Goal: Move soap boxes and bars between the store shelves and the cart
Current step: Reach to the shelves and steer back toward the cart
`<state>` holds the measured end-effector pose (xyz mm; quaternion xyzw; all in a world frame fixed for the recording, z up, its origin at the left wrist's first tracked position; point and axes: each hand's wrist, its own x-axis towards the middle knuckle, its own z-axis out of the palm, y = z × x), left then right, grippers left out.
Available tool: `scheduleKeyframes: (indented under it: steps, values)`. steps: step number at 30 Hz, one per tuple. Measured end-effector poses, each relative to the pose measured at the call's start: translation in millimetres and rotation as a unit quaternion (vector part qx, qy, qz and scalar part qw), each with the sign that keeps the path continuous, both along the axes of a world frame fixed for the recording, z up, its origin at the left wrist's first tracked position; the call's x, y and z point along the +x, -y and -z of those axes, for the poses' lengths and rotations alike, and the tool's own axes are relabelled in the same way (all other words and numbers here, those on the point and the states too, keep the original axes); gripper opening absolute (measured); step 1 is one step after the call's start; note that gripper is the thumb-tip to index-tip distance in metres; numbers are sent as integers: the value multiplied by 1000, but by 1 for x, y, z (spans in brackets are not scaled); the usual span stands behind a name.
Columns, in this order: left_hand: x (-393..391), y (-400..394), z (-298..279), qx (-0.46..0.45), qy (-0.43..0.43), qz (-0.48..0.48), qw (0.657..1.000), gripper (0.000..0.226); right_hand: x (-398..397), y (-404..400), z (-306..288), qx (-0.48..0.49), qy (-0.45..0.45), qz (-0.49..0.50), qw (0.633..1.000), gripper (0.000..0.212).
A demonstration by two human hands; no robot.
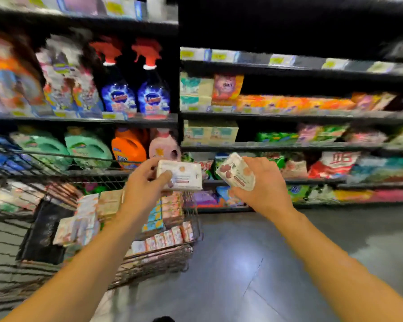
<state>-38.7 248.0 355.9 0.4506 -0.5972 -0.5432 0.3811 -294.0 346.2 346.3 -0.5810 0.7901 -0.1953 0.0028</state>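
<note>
Each grip is closed on its own pack: the left hand (142, 185) pinches a white soap box (181, 175) with the thumb across its front face and the fingers behind, holding it level, while the right hand (263, 185) curls round a second soap box (236, 171), also white with reddish-pink print, tilted so its face turns toward the camera. Both boxes are in the air, just apart from each other, above the far right corner of the cart and in front of the lower shelves. The store shelves (289, 117) fill the whole background, dark-framed, with price tags along their edges; the right bay carries rows of small boxes and soft packs in orange, green, cream and red, much of it blurred. The left bay holds large detergent jugs (89, 147) in green, orange and pink, and above them two blue spray bottles (135, 89) with red triggers. Below on the left stands the wire cart (163, 259), its basket packed with stacked soap boxes and bars (165, 238) in pink, cream and blue wrappers, beside a black bag-like thing against the near wall. The grey floor (254, 263) shines under the arms.
</note>
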Motion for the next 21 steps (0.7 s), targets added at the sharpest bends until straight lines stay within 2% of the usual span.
scheduleKeyframes:
  steps: [3,6,10,21]
  values:
    - [-61,-16,-26,-42,-18,1,999,27,-57,-30,-31,-36,-3,10,999,70]
    - [-114,-26,-54,-64,-40,-2,997,38,-107,-54,-59,-64,-8,9,998,77]
    - [-172,-30,-90,-98,-50,-4,994,33,-159,-71,-89,-101,-12,4,995,77]
    - [-298,13,-160,-173,-101,16,980,34,-261,-37,-147,-170,-70,-3,983,80]
